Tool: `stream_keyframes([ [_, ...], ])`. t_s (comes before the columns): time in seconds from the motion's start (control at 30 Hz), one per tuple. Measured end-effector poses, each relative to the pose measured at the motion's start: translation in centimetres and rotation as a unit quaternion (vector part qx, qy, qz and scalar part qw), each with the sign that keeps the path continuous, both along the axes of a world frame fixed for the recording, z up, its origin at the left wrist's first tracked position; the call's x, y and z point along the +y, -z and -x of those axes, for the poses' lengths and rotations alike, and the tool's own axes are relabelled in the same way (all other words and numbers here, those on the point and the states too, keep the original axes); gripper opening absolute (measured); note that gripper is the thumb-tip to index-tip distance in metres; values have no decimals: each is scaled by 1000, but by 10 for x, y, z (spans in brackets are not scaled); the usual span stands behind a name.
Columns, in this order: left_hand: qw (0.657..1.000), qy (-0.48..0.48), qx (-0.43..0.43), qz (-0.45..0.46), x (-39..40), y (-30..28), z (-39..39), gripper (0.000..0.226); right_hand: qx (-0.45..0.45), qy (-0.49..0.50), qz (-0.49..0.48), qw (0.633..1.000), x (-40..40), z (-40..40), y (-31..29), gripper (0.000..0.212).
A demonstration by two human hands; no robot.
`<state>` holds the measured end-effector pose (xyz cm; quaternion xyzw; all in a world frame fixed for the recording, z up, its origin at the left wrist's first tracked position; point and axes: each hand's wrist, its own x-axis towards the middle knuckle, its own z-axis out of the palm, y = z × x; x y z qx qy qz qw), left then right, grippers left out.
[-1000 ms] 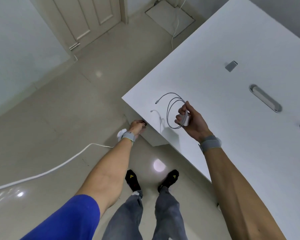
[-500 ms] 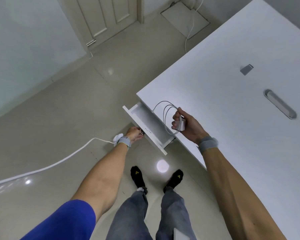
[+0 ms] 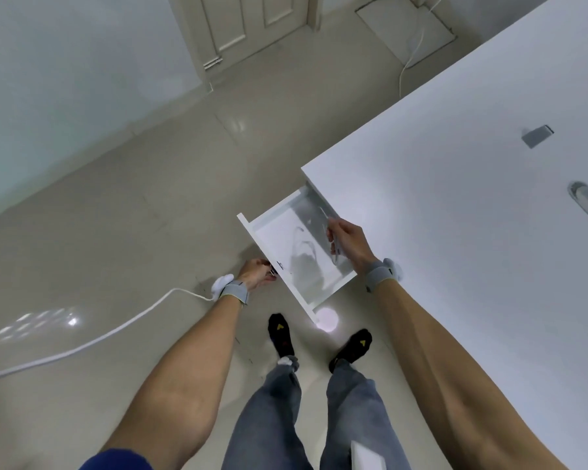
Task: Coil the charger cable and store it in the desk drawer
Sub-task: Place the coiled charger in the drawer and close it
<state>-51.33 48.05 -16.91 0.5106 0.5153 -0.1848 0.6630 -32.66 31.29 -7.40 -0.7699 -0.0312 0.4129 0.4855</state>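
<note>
- Drawer (image 3: 279, 232): open; only shadows visible on its floor.
- Cable (image 3: 333, 245): coiled, blurred, pinched in closed right hand (image 3: 348, 240) above drawer.
- Left hand (image 3: 255, 274): closed on drawer handle.
- Change: drawer now pulled farther out; cable moved over it.

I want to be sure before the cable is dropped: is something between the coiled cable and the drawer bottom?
Nothing visible. The right hand holds the coiled charger cable over the open drawer, whose floor shows only shadows.
</note>
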Motion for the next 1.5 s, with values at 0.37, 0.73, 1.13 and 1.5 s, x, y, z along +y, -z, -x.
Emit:
stream_keyframes([
  [0.37, 999, -36, -5, 3, 6, 9, 19, 16, -262, -193, 176, 929, 29, 44, 93, 34],
  [0.73, 999, -45, -16, 3, 7, 16, 23, 11, -284, -385, 291, 829, 46, 76, 135, 31],
  [1.13, 999, -50, -16, -4, 10, 18, 23, 11, -299, -403, 280, 819, 38, 74, 147, 42],
  [1.5, 998, -58, -17, -18, 8, 17, 22, 12, -339, -384, 249, 822, 37, 79, 145, 36],
])
